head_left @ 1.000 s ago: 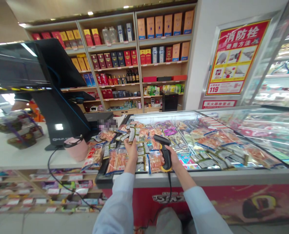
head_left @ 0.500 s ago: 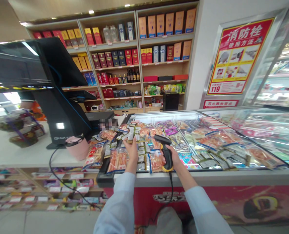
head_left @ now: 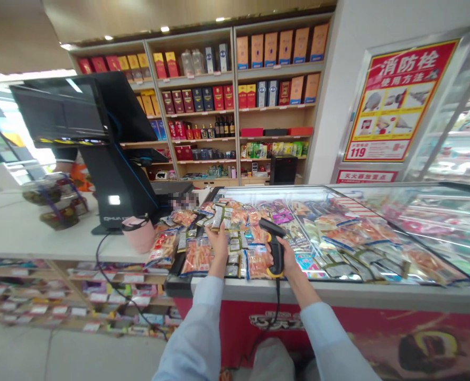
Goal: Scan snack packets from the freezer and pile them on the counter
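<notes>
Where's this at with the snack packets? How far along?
Done: unclear; no separate finished pile shows. In hand: the right hand grips a black handheld barcode scanner, and the left hand is at a green-labelled packet. Left: many snack packets lie spread across the glass-topped freezer.

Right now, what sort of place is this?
Probably a convenience store checkout: a point-of-sale terminal on the counter, a glass-topped freezer covered in snack packets, and shelves of boxed liquor behind.
</notes>
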The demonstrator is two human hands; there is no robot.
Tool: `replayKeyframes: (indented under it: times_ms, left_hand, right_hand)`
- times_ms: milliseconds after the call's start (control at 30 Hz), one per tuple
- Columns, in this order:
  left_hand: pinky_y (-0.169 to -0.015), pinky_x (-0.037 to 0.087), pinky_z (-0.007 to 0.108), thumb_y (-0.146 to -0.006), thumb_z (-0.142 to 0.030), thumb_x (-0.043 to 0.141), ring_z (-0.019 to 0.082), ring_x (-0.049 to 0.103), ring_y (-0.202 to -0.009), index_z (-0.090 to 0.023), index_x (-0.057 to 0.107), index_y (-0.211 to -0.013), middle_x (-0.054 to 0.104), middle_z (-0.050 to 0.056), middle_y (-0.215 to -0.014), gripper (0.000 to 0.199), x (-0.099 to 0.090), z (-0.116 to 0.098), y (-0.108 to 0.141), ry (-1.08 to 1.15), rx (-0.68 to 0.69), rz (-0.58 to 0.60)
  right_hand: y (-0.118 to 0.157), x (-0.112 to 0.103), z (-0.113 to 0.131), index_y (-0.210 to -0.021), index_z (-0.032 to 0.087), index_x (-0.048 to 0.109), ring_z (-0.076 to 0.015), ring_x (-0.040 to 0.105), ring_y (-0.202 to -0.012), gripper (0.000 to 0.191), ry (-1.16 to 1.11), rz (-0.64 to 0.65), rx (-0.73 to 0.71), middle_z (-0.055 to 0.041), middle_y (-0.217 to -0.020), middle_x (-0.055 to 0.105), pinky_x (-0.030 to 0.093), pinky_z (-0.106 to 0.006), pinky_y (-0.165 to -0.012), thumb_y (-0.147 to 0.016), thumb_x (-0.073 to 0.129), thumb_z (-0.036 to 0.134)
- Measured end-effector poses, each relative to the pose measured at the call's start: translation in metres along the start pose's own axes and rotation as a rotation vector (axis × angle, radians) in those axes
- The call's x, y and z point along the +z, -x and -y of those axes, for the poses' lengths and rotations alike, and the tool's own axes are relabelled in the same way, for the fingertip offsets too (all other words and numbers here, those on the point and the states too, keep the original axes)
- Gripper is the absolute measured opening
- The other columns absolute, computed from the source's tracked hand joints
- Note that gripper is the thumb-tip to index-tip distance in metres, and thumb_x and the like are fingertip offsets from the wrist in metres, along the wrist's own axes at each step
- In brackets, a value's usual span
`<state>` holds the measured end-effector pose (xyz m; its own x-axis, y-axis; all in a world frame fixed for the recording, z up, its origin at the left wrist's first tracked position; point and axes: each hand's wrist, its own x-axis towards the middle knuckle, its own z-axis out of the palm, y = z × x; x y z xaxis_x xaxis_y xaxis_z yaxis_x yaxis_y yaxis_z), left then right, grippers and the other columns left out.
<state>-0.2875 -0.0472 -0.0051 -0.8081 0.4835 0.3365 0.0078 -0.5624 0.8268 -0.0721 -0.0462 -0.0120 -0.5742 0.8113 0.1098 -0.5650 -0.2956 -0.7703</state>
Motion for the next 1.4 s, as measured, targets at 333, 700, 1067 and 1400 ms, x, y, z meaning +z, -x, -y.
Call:
replayKeyframes:
  times_ms: [333, 700, 1067, 1400]
  left_hand:
    - [-0.083, 0.049, 0.03, -0.074, -0.047, 0.07, 0.015, 0.063, -0.088, -0.023, 0.043, -0.107, 0.062, 0.004, -0.098, 0.049, 0.015, -0.067, 0.026, 0.081, 0.078, 0.033]
    - [-0.091, 0.05, 0.034, -0.078, -0.037, 0.068, 0.018, 0.063, -0.103, -0.026, 0.035, -0.127, 0.06, 0.01, -0.118, 0.06, 0.113, -0.039, 0.154, 0.268, -0.146, 0.361]
    - [-0.11, 0.027, 0.055, -0.078, -0.024, 0.063, 0.035, 0.041, -0.13, -0.013, 0.056, -0.115, 0.052, 0.022, -0.127, 0.038, 0.154, 0.03, 0.237, -0.41, 0.046, 0.666]
    - [-0.111, 0.034, 0.045, -0.093, -0.027, 0.036, 0.026, 0.045, -0.128, -0.012, 0.053, -0.127, 0.053, 0.017, -0.133, 0.041, 0.15, 0.034, 0.246, -0.779, 0.352, 0.886]
  right_hand:
    - [0.035, 0.01, 0.072, -0.084, 0.023, 0.055, -0.0095, 0.041, -0.039, 0.023, -0.021, 0.009, -0.341, 0.0024, -0.061, 0.05, 0.036, -0.021, -0.033, -0.078, 0.056, 0.045]
    - [0.131, -0.079, 0.158, -0.081, 0.023, 0.056, -0.0111, 0.043, -0.041, 0.024, 0.099, -0.32, -0.59, 0.002, -0.061, 0.05, 0.036, -0.022, -0.034, -0.074, 0.056, 0.046]
    - [0.154, -0.164, 0.169, -0.077, 0.02, 0.057, -0.0114, 0.048, -0.042, 0.029, 0.009, -0.541, -0.587, 0.0021, -0.058, 0.056, 0.039, -0.022, -0.037, -0.067, 0.064, 0.046]
    - [0.154, -0.184, 0.158, -0.075, 0.021, 0.056, -0.0105, 0.047, -0.044, 0.031, -0.057, -0.593, -0.653, 0.0028, -0.058, 0.055, 0.04, -0.022, -0.039, -0.07, 0.064, 0.05]
